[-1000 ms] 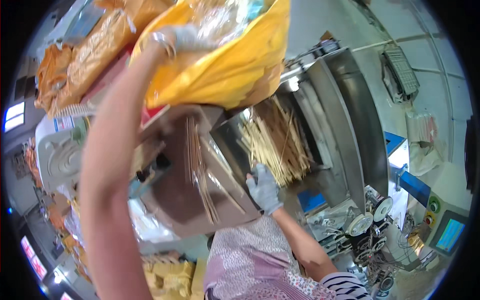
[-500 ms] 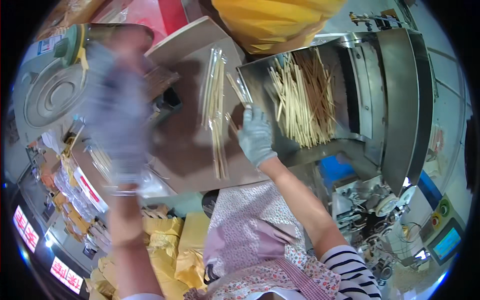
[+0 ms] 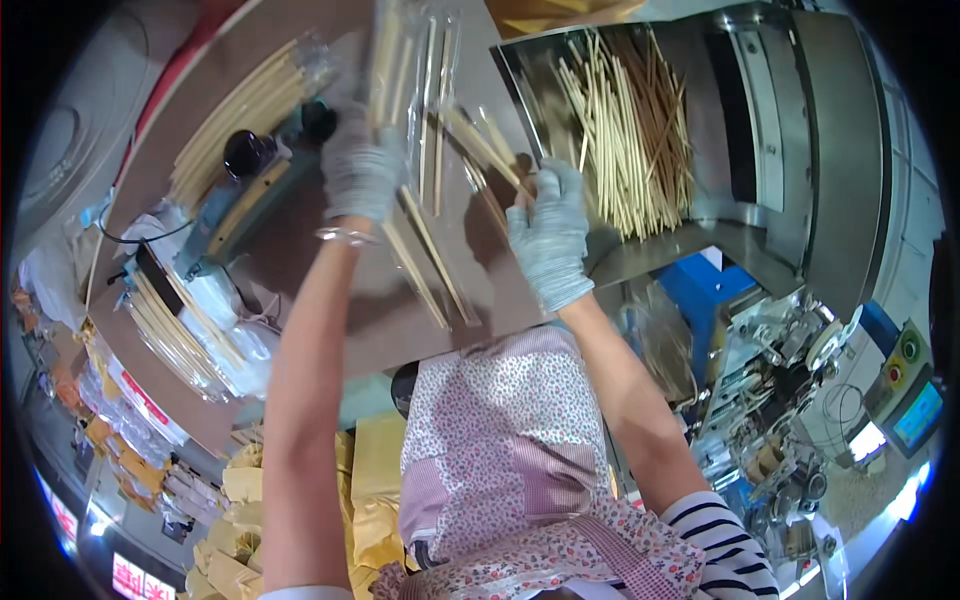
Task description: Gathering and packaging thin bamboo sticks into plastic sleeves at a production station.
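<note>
My left hand (image 3: 362, 170), in a pale grey glove, is over the table among clear-wrapped wooden sticks (image 3: 415, 260). Motion smears its fingers, so I cannot tell whether it grips the blurred sticks (image 3: 395, 65) beside it. My right hand (image 3: 550, 235), gloved alike, is at the near left edge of a metal tray (image 3: 690, 235). Its fingers are closed on the end of a few pale wooden sticks (image 3: 490, 150) that slant up to the left. Loose sticks (image 3: 625, 140), cream and brown, fill the tray's middle. Another slim packet (image 3: 437, 120) lies between the hands.
Left of my left hand stands a blue-grey bar-shaped device (image 3: 240, 200) with a round dark knob. A stack of wrapped sticks (image 3: 240, 110) lies beyond it, and more packets (image 3: 180, 340) nearer the table's left edge. Machinery (image 3: 780, 400) with a control panel (image 3: 905, 385) stands right.
The view has shifted, bringing the knobbed device into sight. My left hand has swung from the far left to the packets at the table's middle. My right hand stays by the tray.
</note>
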Demonstrator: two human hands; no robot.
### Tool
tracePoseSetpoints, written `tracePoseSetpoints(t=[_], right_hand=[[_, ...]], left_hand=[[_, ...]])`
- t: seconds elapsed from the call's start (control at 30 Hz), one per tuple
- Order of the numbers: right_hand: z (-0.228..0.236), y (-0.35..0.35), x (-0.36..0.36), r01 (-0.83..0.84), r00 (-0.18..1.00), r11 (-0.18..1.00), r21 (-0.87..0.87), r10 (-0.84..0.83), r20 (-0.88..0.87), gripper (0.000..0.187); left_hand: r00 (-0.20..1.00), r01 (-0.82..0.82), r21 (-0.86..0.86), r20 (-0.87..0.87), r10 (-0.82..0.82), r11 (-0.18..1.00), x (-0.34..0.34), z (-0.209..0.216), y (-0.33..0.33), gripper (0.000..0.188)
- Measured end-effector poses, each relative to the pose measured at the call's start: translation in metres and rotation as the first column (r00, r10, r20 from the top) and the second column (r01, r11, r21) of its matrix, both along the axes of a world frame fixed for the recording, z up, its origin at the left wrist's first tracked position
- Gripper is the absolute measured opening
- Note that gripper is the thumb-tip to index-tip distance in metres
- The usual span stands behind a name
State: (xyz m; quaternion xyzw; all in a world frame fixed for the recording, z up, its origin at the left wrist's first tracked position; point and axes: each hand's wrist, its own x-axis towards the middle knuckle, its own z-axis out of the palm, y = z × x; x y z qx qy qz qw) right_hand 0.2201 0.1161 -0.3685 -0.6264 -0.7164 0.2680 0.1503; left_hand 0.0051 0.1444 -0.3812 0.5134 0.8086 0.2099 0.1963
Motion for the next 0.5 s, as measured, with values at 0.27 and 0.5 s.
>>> tracePoseSetpoints(t=[0.27, 0.5], right_hand=[[0.025, -0.044, -0.007, 0.121, 0.726, 0.798, -0.591, -0.477, -0.495, 0.018], [0.063, -0.082, -0.013, -0.094, 0.609, 0.394, -0.914, -0.704, -0.366, 0.014]], left_hand=[[0.937, -0.049, -0.091, 0.340, 0.077, 0.995, 0.030, 0.074, -0.068, 0.030], [-0.078, -0.216, -0.442, 0.897, 0.435, 0.871, 0.049, 0.050, -0.070, 0.039]])
